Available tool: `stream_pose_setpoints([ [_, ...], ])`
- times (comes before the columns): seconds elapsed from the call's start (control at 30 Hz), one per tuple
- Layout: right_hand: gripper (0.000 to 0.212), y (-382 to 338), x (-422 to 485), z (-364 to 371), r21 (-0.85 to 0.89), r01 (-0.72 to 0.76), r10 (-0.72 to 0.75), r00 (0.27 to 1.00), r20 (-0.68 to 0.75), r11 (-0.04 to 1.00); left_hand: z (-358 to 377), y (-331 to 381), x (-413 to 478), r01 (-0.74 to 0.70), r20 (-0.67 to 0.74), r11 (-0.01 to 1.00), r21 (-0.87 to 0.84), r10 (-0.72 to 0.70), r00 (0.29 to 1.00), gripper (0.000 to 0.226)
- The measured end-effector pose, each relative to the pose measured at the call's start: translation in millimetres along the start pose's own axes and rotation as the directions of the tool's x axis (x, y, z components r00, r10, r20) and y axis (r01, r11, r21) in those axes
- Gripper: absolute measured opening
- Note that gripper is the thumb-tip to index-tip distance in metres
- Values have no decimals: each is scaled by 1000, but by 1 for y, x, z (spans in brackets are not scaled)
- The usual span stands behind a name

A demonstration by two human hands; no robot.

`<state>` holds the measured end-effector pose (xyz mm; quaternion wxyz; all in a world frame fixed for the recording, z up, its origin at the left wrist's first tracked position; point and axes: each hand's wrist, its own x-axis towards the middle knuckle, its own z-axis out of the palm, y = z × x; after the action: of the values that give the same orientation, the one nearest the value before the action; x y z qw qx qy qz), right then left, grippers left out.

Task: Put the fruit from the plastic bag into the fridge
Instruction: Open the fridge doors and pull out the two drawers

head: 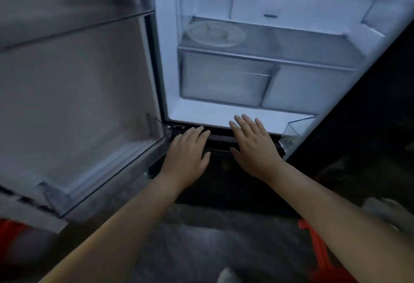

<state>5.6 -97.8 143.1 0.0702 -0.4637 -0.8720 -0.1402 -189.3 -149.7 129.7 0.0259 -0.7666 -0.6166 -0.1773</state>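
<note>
The fridge [201, 112] stands open in front of me, its white inside lit. A clear crisper drawer [226, 81] sits at the bottom under a glass shelf [291, 43]. Both my hands reach toward the fridge's lower front edge with straight fingers and hold nothing. My left hand [188, 155] hovers at the dark strip below the opening. To its right, my right hand [253, 144] has its fingertips over the white sill. No plastic bag or fruit is in view.
The left door [74, 94] swings wide open at the left, with its door bins showing. A round white lidded dish [215, 33] rests on the glass shelf. Another door [349, 103] stands at the right. Red objects [318, 251] lie on the dark floor.
</note>
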Motion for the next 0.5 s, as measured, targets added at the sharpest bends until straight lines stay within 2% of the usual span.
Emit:
stream_pose_setpoints([
  [0.17,69,70,-38,-26,-94,-169,169,986,-10,981,9,60,53,-177,5,983,-47,177,984,56],
  [0.3,66,95,-59,-35,-147,-124,120,992,-33,981,22,97,85,-236,38,969,-71,239,970,57],
  [0.5,68,97,-66,-26,-143,-176,166,983,-80,974,44,120,107,-265,60,962,-62,268,961,57],
])
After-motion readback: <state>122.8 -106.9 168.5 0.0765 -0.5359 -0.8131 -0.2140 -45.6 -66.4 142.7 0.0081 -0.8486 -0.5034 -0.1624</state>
